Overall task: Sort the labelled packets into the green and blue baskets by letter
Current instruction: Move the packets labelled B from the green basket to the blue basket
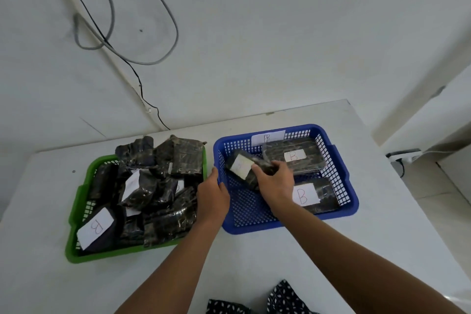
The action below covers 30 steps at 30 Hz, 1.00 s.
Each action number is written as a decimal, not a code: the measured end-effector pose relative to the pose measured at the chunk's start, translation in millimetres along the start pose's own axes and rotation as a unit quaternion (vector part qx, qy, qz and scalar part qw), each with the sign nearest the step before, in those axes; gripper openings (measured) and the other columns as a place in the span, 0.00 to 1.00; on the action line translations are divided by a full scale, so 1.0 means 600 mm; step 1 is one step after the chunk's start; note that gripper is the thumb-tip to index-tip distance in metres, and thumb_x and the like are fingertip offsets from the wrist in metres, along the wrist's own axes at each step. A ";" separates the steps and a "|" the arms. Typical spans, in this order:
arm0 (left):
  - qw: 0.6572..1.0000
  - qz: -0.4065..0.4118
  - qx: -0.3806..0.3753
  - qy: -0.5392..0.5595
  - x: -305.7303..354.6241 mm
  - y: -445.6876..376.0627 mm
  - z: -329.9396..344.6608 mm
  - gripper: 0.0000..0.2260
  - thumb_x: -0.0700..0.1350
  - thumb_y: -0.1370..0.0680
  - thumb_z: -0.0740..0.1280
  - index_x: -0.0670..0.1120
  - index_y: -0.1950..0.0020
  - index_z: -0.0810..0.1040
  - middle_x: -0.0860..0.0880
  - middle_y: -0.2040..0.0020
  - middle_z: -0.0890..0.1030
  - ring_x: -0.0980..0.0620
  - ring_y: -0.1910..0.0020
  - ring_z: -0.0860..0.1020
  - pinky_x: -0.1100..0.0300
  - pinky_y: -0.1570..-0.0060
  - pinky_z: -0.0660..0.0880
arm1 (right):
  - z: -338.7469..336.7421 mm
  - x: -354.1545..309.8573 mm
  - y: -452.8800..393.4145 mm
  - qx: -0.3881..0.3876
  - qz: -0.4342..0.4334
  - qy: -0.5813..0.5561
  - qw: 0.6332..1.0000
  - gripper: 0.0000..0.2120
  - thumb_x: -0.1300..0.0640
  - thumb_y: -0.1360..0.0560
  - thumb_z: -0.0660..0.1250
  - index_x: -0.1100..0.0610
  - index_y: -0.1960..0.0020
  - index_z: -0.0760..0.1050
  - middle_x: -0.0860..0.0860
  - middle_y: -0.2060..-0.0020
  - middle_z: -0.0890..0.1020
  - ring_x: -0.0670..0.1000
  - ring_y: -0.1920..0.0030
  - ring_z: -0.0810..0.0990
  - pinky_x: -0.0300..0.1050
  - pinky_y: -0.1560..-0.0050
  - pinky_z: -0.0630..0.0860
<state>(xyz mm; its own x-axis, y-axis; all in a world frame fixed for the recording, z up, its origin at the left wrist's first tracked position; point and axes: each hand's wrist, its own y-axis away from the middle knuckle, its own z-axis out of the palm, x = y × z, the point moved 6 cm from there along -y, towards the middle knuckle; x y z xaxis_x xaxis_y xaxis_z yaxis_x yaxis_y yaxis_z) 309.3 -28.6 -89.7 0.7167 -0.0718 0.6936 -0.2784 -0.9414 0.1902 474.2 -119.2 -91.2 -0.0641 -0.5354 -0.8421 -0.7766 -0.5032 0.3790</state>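
Two B-labelled packets (pixel 295 158) already lie in the blue basket (pixel 341 196) as the right hand (pixel 276 181) grips a third packet (pixel 244 168), long axis slanting, just above its floor; the left hand (pixel 212 196), fingers relaxed, steadies the basket's near-left rim beside the packet-filled green basket (pixel 76 201).

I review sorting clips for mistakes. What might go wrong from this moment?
1. The right hand grips a packet over the blue basket whose label is too blurred to read; it may be missorted.
2. The green basket is heaped, and a packet at its far edge could slide off.
3. The left hand rests at the blue basket's rim and may nudge it.
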 end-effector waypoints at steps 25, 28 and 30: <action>0.999 0.052 -0.005 0.002 -0.012 -0.001 -0.003 0.23 0.41 0.17 0.60 0.42 0.22 0.63 0.38 0.48 0.83 0.47 0.56 0.81 0.59 0.52 0.77 | 0.010 0.002 -0.015 -0.063 -0.195 0.402 0.892 0.26 0.36 0.22 0.62 0.51 0.31 0.68 0.55 0.45 0.83 0.58 0.49 0.82 0.51 0.53 0.77; 0.999 0.051 -0.009 0.003 -0.012 -0.001 -0.004 0.23 0.41 0.17 0.60 0.42 0.22 0.62 0.39 0.48 0.83 0.50 0.58 0.79 0.61 0.54 0.76 | 0.017 0.001 -0.012 -0.073 -0.227 0.398 0.886 0.24 0.39 0.20 0.60 0.49 0.28 0.66 0.54 0.40 0.80 0.58 0.45 0.81 0.53 0.50 0.78; 0.999 0.053 -0.010 0.001 -0.011 0.000 -0.004 0.23 0.41 0.17 0.60 0.41 0.22 0.63 0.40 0.50 0.83 0.54 0.62 0.77 0.66 0.58 0.72 | 0.026 -0.001 -0.010 -0.084 -0.240 0.401 0.880 0.22 0.42 0.18 0.59 0.48 0.27 0.65 0.55 0.39 0.79 0.59 0.46 0.81 0.54 0.51 0.79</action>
<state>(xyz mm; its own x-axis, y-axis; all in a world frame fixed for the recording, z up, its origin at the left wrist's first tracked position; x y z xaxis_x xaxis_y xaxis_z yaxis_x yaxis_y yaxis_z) 303.1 -27.2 -92.6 0.6809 -0.1708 0.7122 -0.3654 -0.9220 0.1282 469.1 -105.0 -98.9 0.7620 -0.5058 -0.4043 -0.4850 -0.8595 0.1614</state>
